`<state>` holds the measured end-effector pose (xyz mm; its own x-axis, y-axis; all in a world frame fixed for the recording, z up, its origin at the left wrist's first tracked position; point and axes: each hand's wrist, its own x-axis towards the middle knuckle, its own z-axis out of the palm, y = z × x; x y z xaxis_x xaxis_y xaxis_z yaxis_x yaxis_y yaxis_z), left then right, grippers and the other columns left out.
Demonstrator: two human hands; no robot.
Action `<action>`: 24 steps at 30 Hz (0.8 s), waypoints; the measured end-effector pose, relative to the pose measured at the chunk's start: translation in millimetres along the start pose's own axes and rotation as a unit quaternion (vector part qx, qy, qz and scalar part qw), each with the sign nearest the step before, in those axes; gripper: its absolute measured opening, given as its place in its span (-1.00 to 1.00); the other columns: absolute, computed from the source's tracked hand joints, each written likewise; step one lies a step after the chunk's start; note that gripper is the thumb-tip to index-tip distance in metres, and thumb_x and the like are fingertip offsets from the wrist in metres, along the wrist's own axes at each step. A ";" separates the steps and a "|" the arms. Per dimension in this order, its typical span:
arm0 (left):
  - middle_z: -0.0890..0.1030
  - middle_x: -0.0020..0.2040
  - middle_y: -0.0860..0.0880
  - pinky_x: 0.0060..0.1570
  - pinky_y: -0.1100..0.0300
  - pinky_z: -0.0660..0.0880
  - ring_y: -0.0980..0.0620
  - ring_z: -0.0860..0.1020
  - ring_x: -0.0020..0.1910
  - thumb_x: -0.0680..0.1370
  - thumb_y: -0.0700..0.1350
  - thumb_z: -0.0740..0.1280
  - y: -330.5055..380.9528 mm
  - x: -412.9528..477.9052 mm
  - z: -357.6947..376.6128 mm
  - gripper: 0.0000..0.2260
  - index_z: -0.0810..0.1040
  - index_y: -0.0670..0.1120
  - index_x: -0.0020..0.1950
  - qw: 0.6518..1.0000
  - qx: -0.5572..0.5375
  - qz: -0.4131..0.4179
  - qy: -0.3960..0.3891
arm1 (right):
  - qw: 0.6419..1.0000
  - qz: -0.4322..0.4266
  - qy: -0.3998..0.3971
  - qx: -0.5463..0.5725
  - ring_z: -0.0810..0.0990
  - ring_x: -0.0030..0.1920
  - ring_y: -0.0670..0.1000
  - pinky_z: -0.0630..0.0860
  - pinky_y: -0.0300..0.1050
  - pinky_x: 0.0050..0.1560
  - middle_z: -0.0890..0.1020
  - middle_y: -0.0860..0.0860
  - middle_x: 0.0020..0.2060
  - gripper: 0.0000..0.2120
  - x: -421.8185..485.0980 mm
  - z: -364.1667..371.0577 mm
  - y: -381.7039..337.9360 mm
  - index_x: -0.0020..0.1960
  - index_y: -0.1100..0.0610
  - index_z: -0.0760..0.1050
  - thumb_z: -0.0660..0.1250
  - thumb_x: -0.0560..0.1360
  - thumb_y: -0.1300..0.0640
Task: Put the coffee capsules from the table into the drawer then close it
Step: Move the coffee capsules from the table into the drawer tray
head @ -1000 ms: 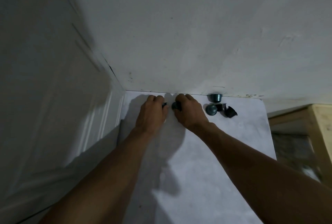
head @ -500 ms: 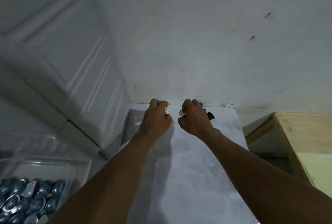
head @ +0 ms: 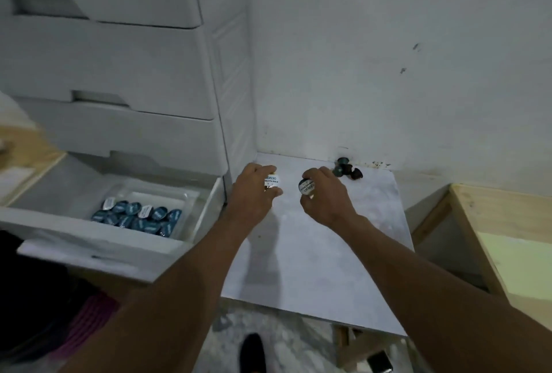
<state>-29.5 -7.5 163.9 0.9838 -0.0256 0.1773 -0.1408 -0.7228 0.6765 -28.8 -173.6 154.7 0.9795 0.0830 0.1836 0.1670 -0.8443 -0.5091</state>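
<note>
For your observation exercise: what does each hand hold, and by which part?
Left hand: a white-lidded capsule, gripped around its body. Right hand: a dark-lidded capsule, held likewise, lid showing.

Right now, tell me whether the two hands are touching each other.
Apart. The head view shows bare table between the left hand and right hand, each gripping its own capsule.

Both forearms are bare up to the frame edge, with no sleeves, no watch and no bracelet visible. The left hand [head: 254,193] and the right hand [head: 325,196] wear no gloves, and no rings show on the fingers [head: 270,170]. Far below the fingers, a dark shoe tip [head: 252,351] appears.
</note>
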 end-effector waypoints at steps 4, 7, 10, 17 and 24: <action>0.50 0.17 -0.06 -0.06 0.45 0.21 -0.02 0.49 0.15 0.43 -0.21 0.44 -25.3 -29.6 -40.5 -0.59 0.51 -0.10 0.26 0.999 0.011 -0.013 0.036 | 0.999 -0.034 -0.010 0.022 0.53 0.07 0.15 0.42 -0.11 0.04 0.48 0.10 0.14 -0.56 -12.5 12.0 -49.9 0.28 0.13 0.45 0.31 0.41 0.32; 0.52 0.13 -0.04 -0.12 0.45 0.18 -0.02 0.50 0.12 0.41 -0.22 0.41 -53.4 -44.0 -74.8 -0.67 0.55 -0.07 0.16 0.998 0.040 -0.017 0.050 | 0.998 -0.057 -0.023 0.031 0.52 0.05 0.15 0.42 -0.14 0.01 0.45 0.11 0.14 -0.57 -17.5 26.5 -90.4 0.27 0.13 0.46 0.31 0.41 0.33; 0.54 0.13 -0.07 -0.06 0.41 0.20 -0.04 0.51 0.12 0.42 -0.22 0.41 -85.6 -57.2 -111.5 -0.68 0.56 -0.07 0.17 0.996 0.056 -0.010 0.073 | 0.997 -0.074 -0.015 0.035 0.50 0.06 0.12 0.43 -0.17 0.02 0.48 0.12 0.08 -0.63 -18.5 48.3 -134.6 0.23 0.11 0.48 0.34 0.43 0.24; 0.55 0.21 -0.10 0.16 0.18 0.37 -0.08 0.51 0.16 0.45 -0.20 0.43 -170.7 -73.7 -210.2 -0.61 0.49 -0.11 0.27 0.995 0.063 -0.013 0.073 | 0.995 -0.089 0.014 0.036 0.53 0.06 0.15 0.40 -0.13 0.02 0.52 0.14 0.10 -0.63 -15.6 112.6 -249.3 0.25 0.17 0.45 0.35 0.46 0.19; 0.56 0.19 -0.12 0.19 0.10 0.43 -0.08 0.53 0.14 0.45 -0.20 0.43 -236.6 -66.1 -269.6 -0.63 0.51 -0.14 0.24 0.995 0.071 -0.043 0.062 | 0.997 -0.071 -0.009 0.019 0.52 0.02 0.16 0.39 -0.13 -0.01 0.52 0.17 0.04 -0.72 -0.2 162.4 -307.7 0.14 0.17 0.51 0.36 0.43 0.26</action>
<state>-91.1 351.4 184.8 0.9691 0.1196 0.2158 -0.0307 -0.8093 0.5866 -62.1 172.1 174.8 0.9474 0.2096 0.2418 0.3079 -0.8029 -0.5105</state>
